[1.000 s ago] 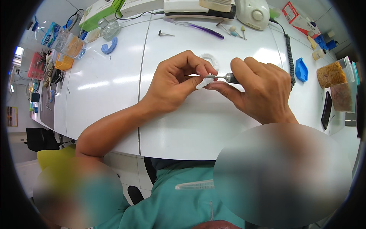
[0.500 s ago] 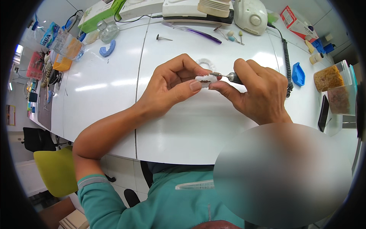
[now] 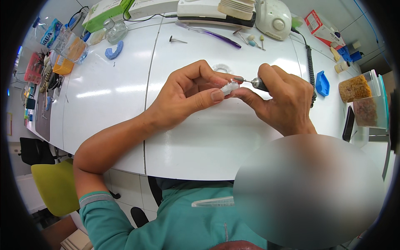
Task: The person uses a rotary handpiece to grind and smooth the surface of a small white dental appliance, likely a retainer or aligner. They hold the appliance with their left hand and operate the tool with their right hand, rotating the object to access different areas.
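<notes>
My left hand (image 3: pixel 181 93) pinches a small white toothed dental piece (image 3: pixel 229 88) between thumb and fingers, above the middle of the white table. My right hand (image 3: pixel 287 100) is closed round a rotary handpiece (image 3: pixel 260 84) with a dark grip. Its metal bur (image 3: pixel 239 79) points left and lies at the upper edge of the white piece; whether it touches cannot be made out. The right thumb rests against the piece's right end. Behind the hands a clear, arch-shaped piece (image 3: pixel 221 67) lies on the table, partly hidden by my left fingers.
At the back stand a white control unit (image 3: pixel 273 18) with a coiled black cord (image 3: pixel 310 71). A purple-handled toothbrush (image 3: pixel 221 38), several burs and a blue arch-shaped mould (image 3: pixel 114 51) lie there. To the right are a blue tray (image 3: pixel 322 84) and clear food containers (image 3: pixel 354 88).
The white piece has turned in my left fingers, so its toothed edge now slants up to the right. The handpiece has shifted slightly right, and the whole view has moved a little.
</notes>
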